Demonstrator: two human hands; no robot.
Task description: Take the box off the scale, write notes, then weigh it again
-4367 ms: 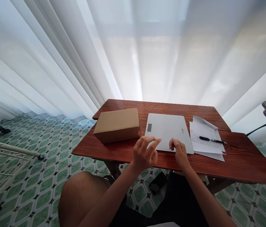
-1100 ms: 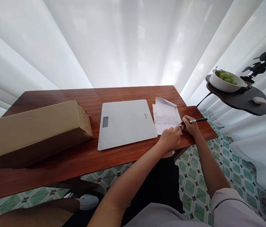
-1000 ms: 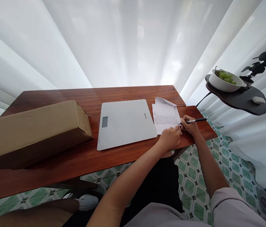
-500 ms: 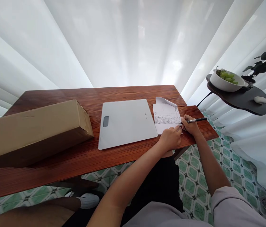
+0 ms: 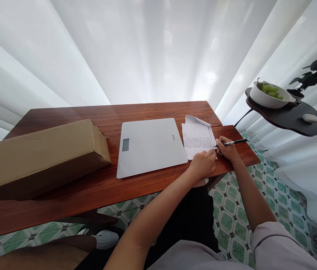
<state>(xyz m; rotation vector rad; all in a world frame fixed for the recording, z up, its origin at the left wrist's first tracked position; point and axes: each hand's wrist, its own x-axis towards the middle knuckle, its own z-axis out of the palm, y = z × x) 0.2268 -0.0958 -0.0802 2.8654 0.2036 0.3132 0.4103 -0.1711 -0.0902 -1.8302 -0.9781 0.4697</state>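
While a sheer white curtain (image 5: 158, 56) falls in long soft folds behind everything, I see from my remote feed a dark red wooden desk (image 5: 113, 112), its streaked grain running lengthwise. On its left lies an oblong brown cardboard box (image 5: 45, 153) with slightly worn edges; near its right end sits a flat, smooth, pale scale (image 5: 152, 146) with rounded corners. A dark, wavy-edged shelf (image 5: 293, 118) carries a glossy white bowl (image 5: 268, 101). Just beside the scale lies creased white paper (image 5: 199, 137), one flap folded at the top and rows of marks below. The left hand (image 5: 202, 165) rests palm down, fingers stretched loosely over the paper's lower edge. The right hand (image 5: 227, 150) holds a slim black pen (image 5: 234, 142) between narrowed fingers, tilted, its tip at the paper.
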